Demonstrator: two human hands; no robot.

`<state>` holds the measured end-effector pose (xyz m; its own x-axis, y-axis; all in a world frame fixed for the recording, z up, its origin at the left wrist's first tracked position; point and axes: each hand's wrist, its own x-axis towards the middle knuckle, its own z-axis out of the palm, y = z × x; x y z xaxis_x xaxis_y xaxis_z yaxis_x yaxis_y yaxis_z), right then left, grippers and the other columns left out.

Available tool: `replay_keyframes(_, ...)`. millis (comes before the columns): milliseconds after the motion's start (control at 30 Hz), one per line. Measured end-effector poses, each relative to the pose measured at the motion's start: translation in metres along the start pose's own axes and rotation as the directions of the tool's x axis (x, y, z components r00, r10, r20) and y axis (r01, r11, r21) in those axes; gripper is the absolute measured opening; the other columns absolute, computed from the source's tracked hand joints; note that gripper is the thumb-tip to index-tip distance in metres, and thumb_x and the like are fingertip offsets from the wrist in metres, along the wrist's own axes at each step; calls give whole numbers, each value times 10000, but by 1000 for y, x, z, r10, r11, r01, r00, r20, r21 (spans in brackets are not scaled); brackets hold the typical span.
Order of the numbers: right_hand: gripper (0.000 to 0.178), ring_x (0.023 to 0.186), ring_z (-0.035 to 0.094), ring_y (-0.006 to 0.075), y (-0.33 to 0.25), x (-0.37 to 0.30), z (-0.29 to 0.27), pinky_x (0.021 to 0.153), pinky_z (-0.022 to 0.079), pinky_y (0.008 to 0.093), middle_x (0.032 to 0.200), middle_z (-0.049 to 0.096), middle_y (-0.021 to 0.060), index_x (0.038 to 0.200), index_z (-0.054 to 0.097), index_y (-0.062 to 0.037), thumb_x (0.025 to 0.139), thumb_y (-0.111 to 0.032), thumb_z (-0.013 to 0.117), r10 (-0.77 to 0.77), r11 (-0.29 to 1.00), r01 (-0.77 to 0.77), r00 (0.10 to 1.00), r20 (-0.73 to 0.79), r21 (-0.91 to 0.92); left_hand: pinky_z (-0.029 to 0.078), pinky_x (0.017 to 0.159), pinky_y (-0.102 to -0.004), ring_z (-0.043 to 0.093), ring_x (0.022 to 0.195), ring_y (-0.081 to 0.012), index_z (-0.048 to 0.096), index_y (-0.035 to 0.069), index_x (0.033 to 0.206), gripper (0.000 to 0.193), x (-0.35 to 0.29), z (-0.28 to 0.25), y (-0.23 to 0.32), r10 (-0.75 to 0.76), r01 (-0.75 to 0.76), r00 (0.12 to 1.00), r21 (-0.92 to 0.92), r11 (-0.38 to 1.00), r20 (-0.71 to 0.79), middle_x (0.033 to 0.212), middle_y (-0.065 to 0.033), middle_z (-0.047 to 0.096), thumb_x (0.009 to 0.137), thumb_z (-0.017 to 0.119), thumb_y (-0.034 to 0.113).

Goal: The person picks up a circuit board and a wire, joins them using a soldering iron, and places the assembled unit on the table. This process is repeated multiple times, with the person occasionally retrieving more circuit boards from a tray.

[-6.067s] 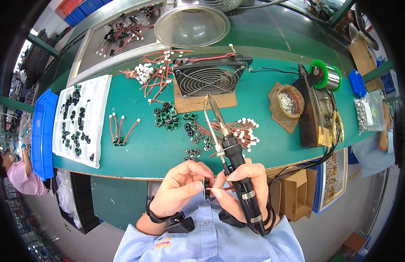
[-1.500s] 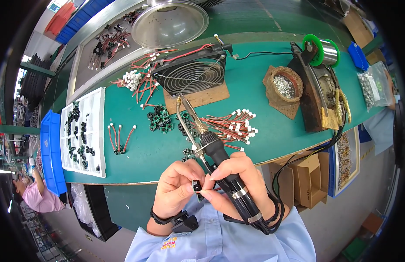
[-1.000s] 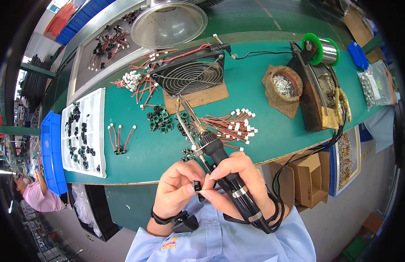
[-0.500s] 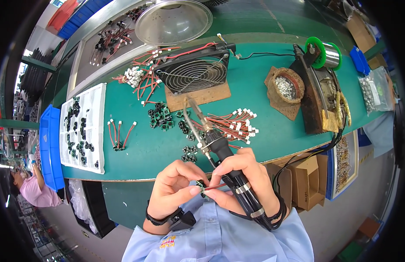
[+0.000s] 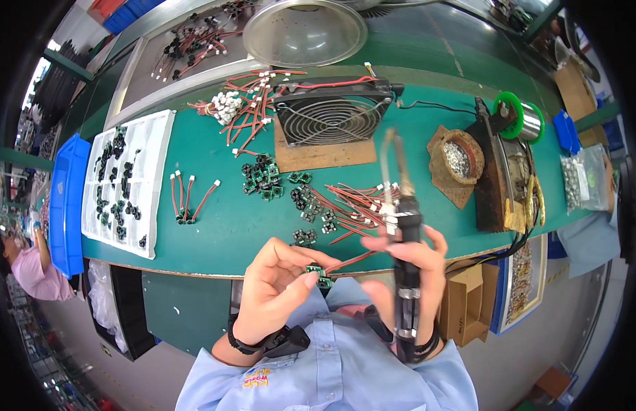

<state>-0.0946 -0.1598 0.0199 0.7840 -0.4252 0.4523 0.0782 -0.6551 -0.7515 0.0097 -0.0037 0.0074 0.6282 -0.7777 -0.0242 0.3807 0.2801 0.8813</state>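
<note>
My left hand [image 5: 280, 291] pinches a small green circuit board [image 5: 320, 275] between thumb and fingers, just off the bench's front edge. A red wire lead [image 5: 351, 261] runs from that board toward my right hand; whether a finger there touches it, I cannot tell. In my right hand [image 5: 424, 264] is a black-handled soldering iron [image 5: 407, 233], its metal tip pointing up and away, a thin bent tube alongside. Beyond the hands lie loose red wire leads with white connectors [image 5: 355, 205] and several clusters of small boards [image 5: 263, 177].
A black fan [image 5: 333, 116] stands on a wooden board. To the right are a pot of metal bits [image 5: 457, 156] and a green solder spool [image 5: 511, 118]. A white tray of boards [image 5: 153, 178] and a blue bin [image 5: 66, 205] stand left. Another person [image 5: 35, 264] is at far left.
My right hand has moved right, away from the board, swinging the soldering iron more upright. The left hand still holds the board. The view has shifted slightly.
</note>
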Motion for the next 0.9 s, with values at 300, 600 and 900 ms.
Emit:
replay_keyframes(300,577,745,565,196,12,-53,-20,859,299,429,828,611,59,1096,483,-106,717,-483,701,-71,997,71,997,8,-18,447,855,-332,587,990,-226,419,42,924,130,6,-4,-4,22,-20,979,10,1000,-201,1041,-232,606,863,503,-36)
replay_keyframes(600,434,681,587,124,2,-55,-15,826,307,341,784,617,-22,974,631,-204,578,-209,806,-148,989,150,974,174,-1,410,649,-191,518,808,-40,412,49,925,149,7,-8,-11,94,-90,964,27,996,-251,1077,-229,604,866,486,-66)
replay_keyframes(900,430,672,588,117,-2,-51,-12,812,310,333,769,617,-31,964,638,-202,569,-203,808,-151,988,155,971,185,-8,448,887,-350,586,1021,-240,404,46,920,124,7,-7,-10,169,-133,959,166,977,-226,1048,-245,607,878,493,-30)
